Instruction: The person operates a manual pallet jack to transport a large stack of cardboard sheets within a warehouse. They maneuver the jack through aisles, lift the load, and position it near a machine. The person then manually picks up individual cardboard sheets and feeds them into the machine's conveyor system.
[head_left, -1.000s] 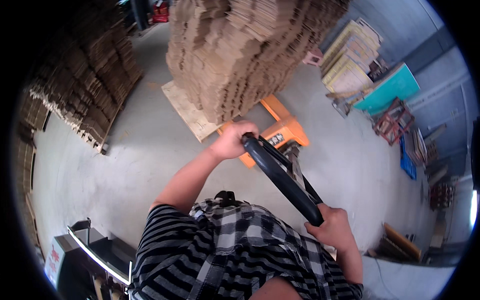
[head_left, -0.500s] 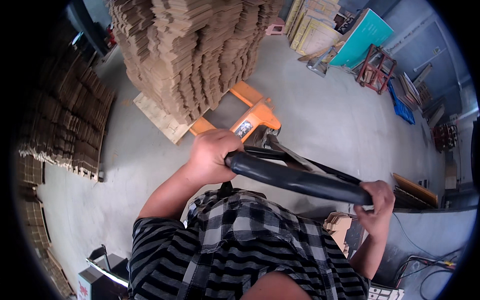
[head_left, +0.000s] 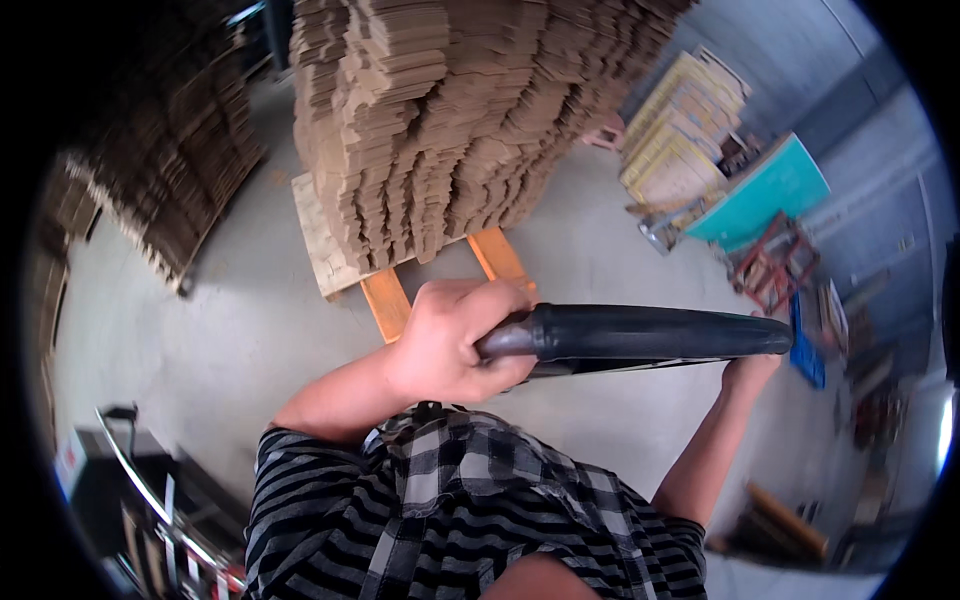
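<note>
My left hand [head_left: 455, 342] is wrapped around the left end of a pallet jack handle [head_left: 650, 333], a thick black loop held nearly level in front of my body. At the handle's far right end, my right hand [head_left: 752, 372] grips from below, with its fingers mostly hidden behind the black grip. Past my left hand, the orange forks [head_left: 388, 303] of the pallet jack run under a wooden pallet [head_left: 318, 240]. A tall stack of flat brown cardboard [head_left: 440, 130] rests on that pallet. The jack's body is hidden behind my hand and the handle.
More stacked cardboard [head_left: 195, 160] stands at the left. Against the right wall lean yellowish boards [head_left: 680, 135] and a teal panel [head_left: 768, 190], beside a red metal frame [head_left: 775, 265] and a blue object [head_left: 806, 345] on the floor. Machinery [head_left: 120, 470] stands at lower left.
The handle has gone from slanting down to the right to nearly level, its right end rising with my right hand. The whole view has turned, and the loaded pallet appears farther right.
</note>
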